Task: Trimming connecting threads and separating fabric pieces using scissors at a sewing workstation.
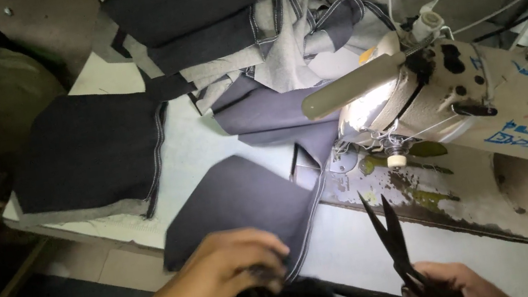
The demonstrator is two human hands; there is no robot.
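dark grey cloth [245, 204] lies flat on the white table [189, 146], just in front of the sewing machine [483, 106]. the left hand [229, 263] rests on the near edge of this cloth piece, with its fingers curled down and pinching the hem where a line of pale stitches runs. the right hand [451, 285] is low at the bottom of the view and is closed around the handles of black scissors [390, 234]. the blades point up and away from the person and are a little apart, and they touch no cloth. the scissors are to the right of the cloth piece, near it but not on it. the machine is cream and worn, with rusty marks on its base, and a small bright lamp [363, 108] shines by the needle part. more grey cloth lies under that part. another dark piece [91, 151] sits to the left on the table, well apart from the hands. a heap of cloth pieces [236, 18] with pale stitched edges is piled at the far side of the table.
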